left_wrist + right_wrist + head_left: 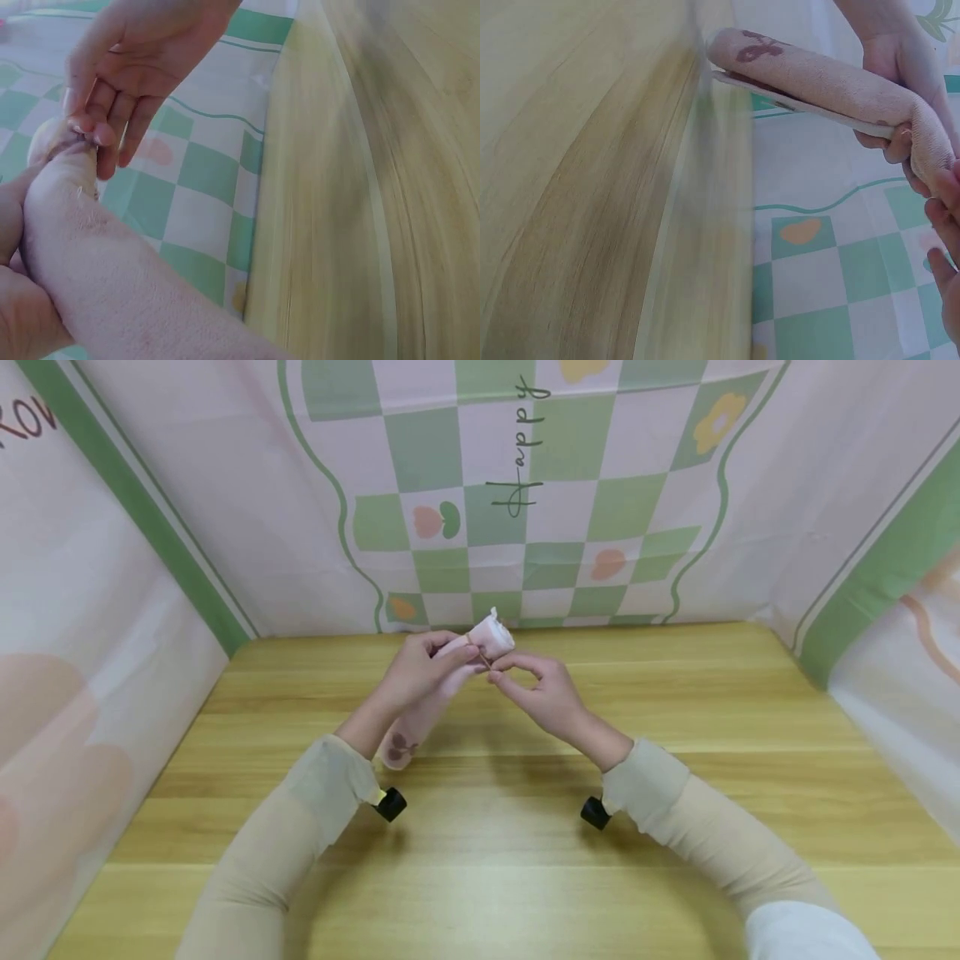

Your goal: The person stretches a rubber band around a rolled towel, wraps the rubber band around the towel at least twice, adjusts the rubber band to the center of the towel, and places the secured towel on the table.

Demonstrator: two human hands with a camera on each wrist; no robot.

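Note:
A rolled pink towel [422,717] with a dark printed motif slants up and away from the wooden table. My left hand [414,672] grips it near its upper, whitish end, fingers wrapped round the roll. A thin brownish band [485,660] circles the towel just below that end. With thumb and forefinger, my right hand [551,697] pinches the band at the towel's right side. Seen from the left wrist, the towel [105,240] narrows where the band sits. The right wrist view shows the towel [832,86] with a loose flap along its underside.
The wooden table [510,877] stretches beneath both forearms. Behind it hangs a green-and-white checked cloth [562,510], with printed cloth on both sides. Small black devices [390,804] are strapped at the wrists.

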